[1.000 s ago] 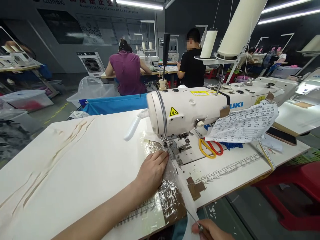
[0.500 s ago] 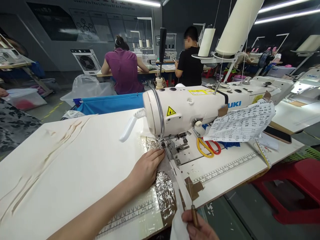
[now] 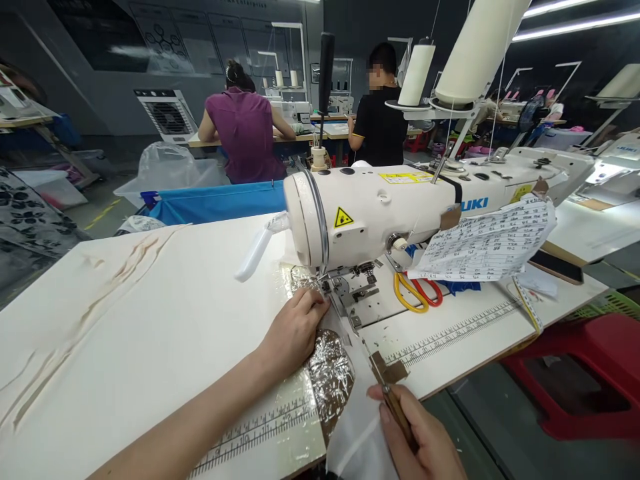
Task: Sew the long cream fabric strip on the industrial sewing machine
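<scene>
My left hand (image 3: 296, 327) is at the sewing machine (image 3: 360, 213), just in front of its presser foot. Its fingers are bent and closed on the edge of a thin white fabric (image 3: 363, 427), with the fingertips partly hidden. My right hand (image 3: 417, 433) grips an awl (image 3: 400, 417) by its wooden handle, and the metal shaft points up toward the fabric edge by the machine's guide. From the needle area the fabric runs down over the table's front edge. Shiny clear tape over a brown patch (image 3: 330, 380) lies beside my left hand.
Yellow and red-handled scissors (image 3: 413, 293) lie under the machine arm. A handwritten sheet (image 3: 485, 243) hangs on the machine. Cream fabric strips (image 3: 100, 300) lie on the left of the table (image 3: 165, 333). A red stool (image 3: 590, 373) stands at right; two people sit ahead.
My right hand has moved up and right, bringing the awl tip to the fabric by the guide. The left fingers have curled in from a flatter pose. The fabric has spread wider.
</scene>
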A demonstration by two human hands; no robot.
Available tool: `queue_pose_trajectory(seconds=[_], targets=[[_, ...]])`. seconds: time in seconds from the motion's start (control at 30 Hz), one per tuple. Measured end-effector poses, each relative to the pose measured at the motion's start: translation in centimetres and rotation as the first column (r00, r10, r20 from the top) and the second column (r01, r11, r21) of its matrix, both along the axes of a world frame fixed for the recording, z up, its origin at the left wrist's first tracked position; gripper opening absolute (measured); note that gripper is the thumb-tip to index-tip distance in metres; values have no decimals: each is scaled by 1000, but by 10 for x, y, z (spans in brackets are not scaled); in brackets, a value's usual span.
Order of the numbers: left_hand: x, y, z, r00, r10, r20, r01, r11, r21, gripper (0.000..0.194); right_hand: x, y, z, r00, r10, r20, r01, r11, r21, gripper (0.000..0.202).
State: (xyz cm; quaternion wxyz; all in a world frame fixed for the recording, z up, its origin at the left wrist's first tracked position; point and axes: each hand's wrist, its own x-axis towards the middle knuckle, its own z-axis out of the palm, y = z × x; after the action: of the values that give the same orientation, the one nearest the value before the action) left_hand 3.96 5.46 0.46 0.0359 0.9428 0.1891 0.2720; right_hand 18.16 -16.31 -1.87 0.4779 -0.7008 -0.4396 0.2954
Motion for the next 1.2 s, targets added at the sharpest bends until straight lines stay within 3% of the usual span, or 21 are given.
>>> queue_pose_trajectory(seconds=[0.17,0.4,0.57,0.67,0.93,1.2], targets=[[-3,3,-1,994,-88,59,91,995,-44,42,3,13,13,994,110,15,-110,993,38,39],[-2,2,-2,999,40,0,-40,998,42,37,6,31,24,971,188,150,-197,979,48,29],[-3,1,2,992,-67,106,64,997,32,33,7,44,24,945,205,254,-218,976,26,28],[-3,1,2,990,-111,85,107,993,57,30,8,51,26,935,203,290,-227,973,50,26],[-3,4,0,1000,-15,-14,17,988,153,29,7,68,26,926,177,334,-217,972,87,27],[-1,4,-2,997,49,-59,-41,991,127,33,1,71,19,891,151,428,-243,955,169,28]])
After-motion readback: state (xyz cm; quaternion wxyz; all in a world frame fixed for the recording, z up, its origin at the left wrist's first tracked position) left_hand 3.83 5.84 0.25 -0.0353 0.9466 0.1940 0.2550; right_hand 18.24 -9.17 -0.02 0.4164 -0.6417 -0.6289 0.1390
